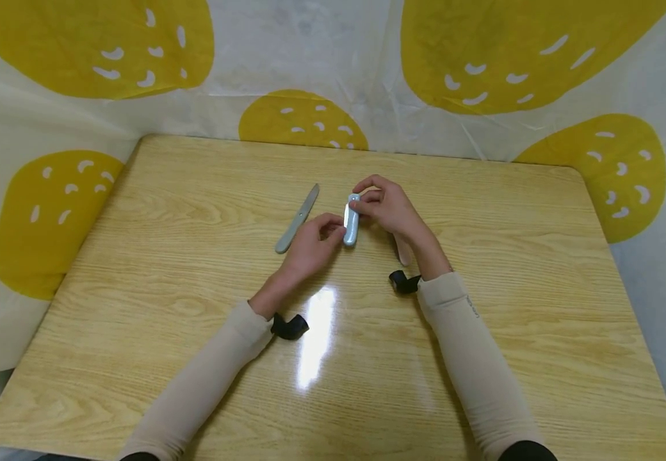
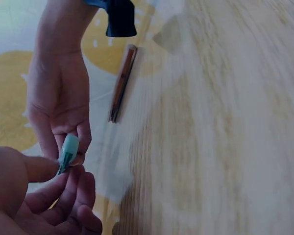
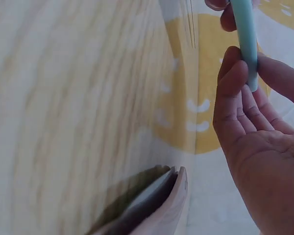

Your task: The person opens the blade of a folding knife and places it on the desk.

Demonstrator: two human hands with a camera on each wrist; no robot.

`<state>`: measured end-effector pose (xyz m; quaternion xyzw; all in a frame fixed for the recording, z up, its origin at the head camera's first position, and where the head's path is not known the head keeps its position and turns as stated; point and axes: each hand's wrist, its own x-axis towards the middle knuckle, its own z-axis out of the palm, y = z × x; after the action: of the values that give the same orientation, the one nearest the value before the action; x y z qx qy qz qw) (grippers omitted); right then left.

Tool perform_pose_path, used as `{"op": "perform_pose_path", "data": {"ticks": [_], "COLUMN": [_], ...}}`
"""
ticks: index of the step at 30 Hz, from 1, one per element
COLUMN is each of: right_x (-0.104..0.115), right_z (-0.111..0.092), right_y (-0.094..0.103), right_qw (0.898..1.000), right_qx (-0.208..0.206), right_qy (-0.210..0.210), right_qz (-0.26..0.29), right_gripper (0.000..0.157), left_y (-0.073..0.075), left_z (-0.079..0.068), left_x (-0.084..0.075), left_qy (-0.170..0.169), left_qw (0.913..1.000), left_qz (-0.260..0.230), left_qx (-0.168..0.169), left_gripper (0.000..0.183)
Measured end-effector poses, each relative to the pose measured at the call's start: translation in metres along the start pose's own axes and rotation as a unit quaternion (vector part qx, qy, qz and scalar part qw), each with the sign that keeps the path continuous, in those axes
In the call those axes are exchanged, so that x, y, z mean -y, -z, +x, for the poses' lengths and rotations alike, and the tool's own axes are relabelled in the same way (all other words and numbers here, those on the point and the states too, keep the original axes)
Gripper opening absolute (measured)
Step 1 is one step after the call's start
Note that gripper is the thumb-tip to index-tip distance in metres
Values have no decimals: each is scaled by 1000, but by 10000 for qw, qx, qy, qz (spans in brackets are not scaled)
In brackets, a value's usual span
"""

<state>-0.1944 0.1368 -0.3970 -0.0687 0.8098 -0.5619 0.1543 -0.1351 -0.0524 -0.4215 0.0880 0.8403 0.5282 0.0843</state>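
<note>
Both hands are at a light blue folding knife point(image 1: 353, 224), held above the table with its blade edge glinting along the left side of the handle. My right hand point(image 1: 389, 206) pinches its upper end between thumb and fingers. At the lower end, the thumb and fingertips of my left hand point(image 1: 312, 246) pinch the knife. The right wrist view shows the pale handle point(image 3: 246, 44) running between the two hands. An unfolded knife point(image 1: 298, 221) with a grey-green handle lies just beyond the left hand. Under the right wrist is a pinkish folded knife point(image 1: 402, 250), partly hidden.
Everything lies on a light wood-grain table point(image 1: 206, 275). A white cloth with yellow shapes point(image 1: 304, 118) hangs along the back and sides. Black wrist mounts point(image 1: 290, 326) stick out from both beige sleeves. Light glares off the table's middle.
</note>
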Motion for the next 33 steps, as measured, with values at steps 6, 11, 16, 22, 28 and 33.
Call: {"op": "perform_pose_path", "data": {"ticks": [6,11,16,22,28,33], "right_x": [-2,-1,0,1,3,2], "right_z": [1,1,0,1,-1,-2], "right_y": [-3,-6,-7,-8,-7,-6], "right_qw": [9989,9962,9956,9969,9971,9969], "right_qx": [71,97,-29,-71,-21,52], "right_qy": [17,38,184,229,84,115], "right_qz": [461,861,916,743,750,779], "right_gripper": [28,26,23,23,22,21], "left_y": [4,7,7,6,6,7], "left_z": [2,2,2,2,2,3], "left_x": [0,-2,-3,-3,-1,0], "left_qy": [295,440,605,690,695,746], "left_qw": [9977,9963,9952,9937,9940,9946], "left_qz": [-591,-740,-770,-881,-836,-713], "left_qx": [-114,-84,-27,61,65,115], "left_gripper": [19,20,22,23,23,25]}}
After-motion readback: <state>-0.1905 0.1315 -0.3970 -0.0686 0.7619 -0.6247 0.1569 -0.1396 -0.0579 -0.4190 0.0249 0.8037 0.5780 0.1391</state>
